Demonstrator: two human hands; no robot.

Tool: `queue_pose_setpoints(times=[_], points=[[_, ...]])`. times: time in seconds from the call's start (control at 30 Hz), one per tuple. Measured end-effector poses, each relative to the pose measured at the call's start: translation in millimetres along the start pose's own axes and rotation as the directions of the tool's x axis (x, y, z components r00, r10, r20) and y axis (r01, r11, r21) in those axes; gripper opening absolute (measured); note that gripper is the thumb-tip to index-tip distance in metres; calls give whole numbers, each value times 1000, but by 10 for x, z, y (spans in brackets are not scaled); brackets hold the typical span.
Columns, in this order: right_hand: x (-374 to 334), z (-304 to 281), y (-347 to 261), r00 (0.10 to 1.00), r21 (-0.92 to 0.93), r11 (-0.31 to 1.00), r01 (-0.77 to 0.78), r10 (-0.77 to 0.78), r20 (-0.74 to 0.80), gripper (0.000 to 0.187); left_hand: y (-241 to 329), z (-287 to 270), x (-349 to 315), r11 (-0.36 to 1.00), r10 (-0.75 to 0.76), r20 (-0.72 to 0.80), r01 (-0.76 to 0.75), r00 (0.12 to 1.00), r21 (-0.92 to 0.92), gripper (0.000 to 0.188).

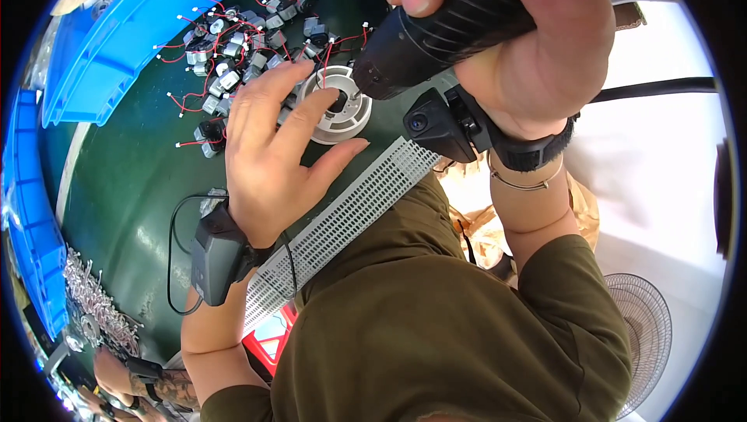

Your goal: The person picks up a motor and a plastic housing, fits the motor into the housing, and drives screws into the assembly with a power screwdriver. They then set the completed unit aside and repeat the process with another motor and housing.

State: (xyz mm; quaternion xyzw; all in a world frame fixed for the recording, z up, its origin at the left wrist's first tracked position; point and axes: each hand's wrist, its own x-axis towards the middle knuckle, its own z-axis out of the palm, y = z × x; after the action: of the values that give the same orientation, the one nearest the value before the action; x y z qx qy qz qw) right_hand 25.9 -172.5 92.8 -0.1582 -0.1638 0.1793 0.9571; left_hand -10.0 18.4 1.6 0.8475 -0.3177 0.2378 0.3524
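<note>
- Green tabletop spreads beneath the fingers of the left hand, and well left of them I see blue bins.
- Lower left, far from those fingers, a co-worker's hand sits near a heap of small pale parts.
- Just beyond the left fingertips lies a jumble of little motors with red leads.
- I read the left fingers as spread, the index over the hub of a white spoked disc, the thumb apart toward the body; how hard they press, I cannot tell.
- That disc lies at the left fingertips; I'd pin it flat by its rim, index clear of the tool's nose.
- Below the left thumb runs a perforated grey strip.
- Fingers of the right hand curl round a black ribbed tool, nose slanting to the disc; contact I cannot confirm. I'd judge it best squared up, then pressed lightly along its axis.
- Well below the right fingers, far right, stands a wire fan.
</note>
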Motion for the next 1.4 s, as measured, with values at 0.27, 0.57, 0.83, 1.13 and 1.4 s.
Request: queue_pose_setpoints(times=[0.27,0.57,0.83,1.13,1.4], points=[[235,-236,-48,946,-356,925,134,-13,323,72,-106,39,-53,999,41,-11,-41,999,35,39],[14,3,90,995,-33,998,-52,49,-82,64,-153,59,-104,999,40,2,-40,999,8,35],[88,54,42,998,-969,243,52,-50,41,47,-145,78,-102,998,56,31,-56,998,1,35],[130,-45,200,983,-695,719,20,-141,-118,41,-171,133,-116,998,46,6,-46,999,-52,36],[107,153,222,972,-726,675,131,-233,-41,37,-106,187,-94,999,-6,-42,5,999,-38,36]])
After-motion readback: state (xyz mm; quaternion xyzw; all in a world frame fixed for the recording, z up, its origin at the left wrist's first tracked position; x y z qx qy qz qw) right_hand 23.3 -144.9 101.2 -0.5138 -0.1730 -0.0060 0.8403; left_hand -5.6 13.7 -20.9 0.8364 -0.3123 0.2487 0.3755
